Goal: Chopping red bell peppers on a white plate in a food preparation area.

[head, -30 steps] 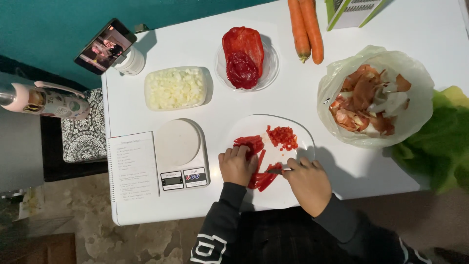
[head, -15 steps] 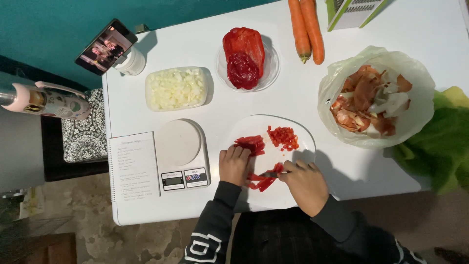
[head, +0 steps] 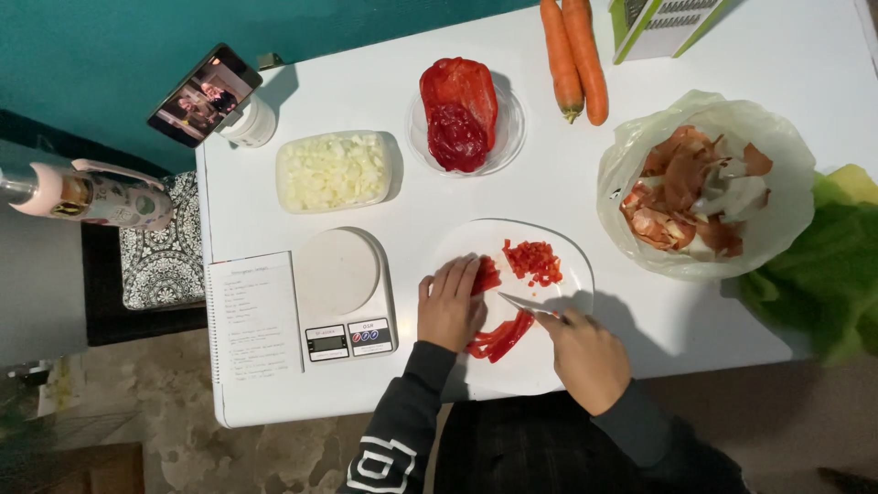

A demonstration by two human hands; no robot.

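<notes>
Pinning red pepper strips flat on the white plate, the left hand steadies them with fingers spread; right hand, its grip closed on a knife, angles the blade across them on the tabletop.

Two carrots side by side at the top edge. One white plate as a cutting surface, one knife over it. Two hands at work: left hand, right hand. One small heap of diced red pepper, a few pepper strips, exact number hard to tell. One glass bowl with two red pepper pieces. One tub of chopped onion. One kitchen scale, one notebook, one phone, one bag of peelings, one grater.
</notes>
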